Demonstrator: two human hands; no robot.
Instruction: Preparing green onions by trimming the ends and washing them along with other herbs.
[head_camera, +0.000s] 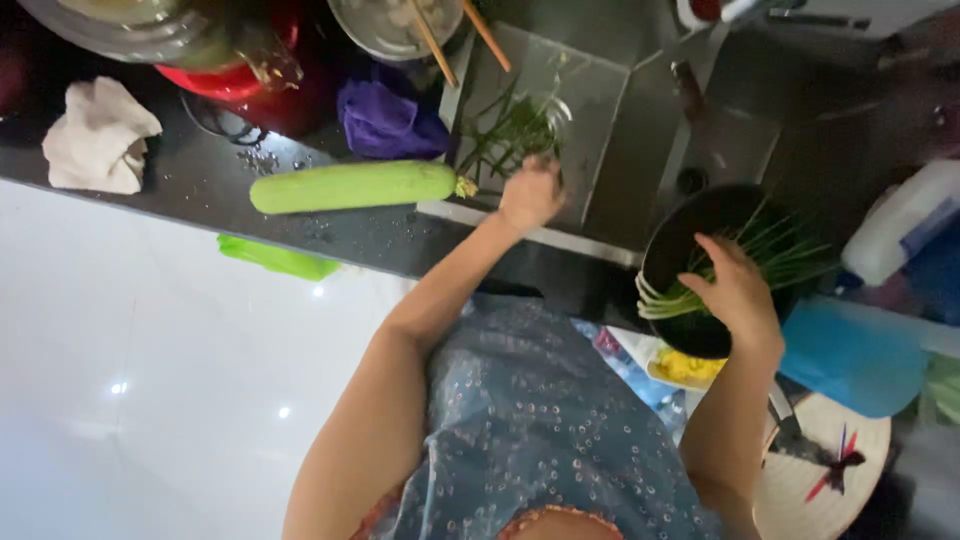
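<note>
— Starting at the far left, we have a crumpled white cloth (100, 135) on the dark counter (200, 185), then a long pale-green gourd (352, 186) lying flat along the counter edge, its stem end pointing at the sink (600, 100). Handy there, we'd judge — within reach of the water.

— And our left hand (531, 192)?

— Over the sink's near rim, fingers closed on a loose bunch of thin green stalks (510, 130) — held over the basin, likely so drips fall inside.

— Further right?

— Our right hand (738, 290) rests curled on the rim of a black bowl (665, 250), touching the green onions (760, 255) lying in it; whether it truly grips them, we cannot tell. The pale ends stick out over the near edge.

— Any packages?

— A white container with a blue patch (905, 225) at the right edge and a blue lid-like shape (850, 355) below it; any labels are too blurred to make out.
</note>
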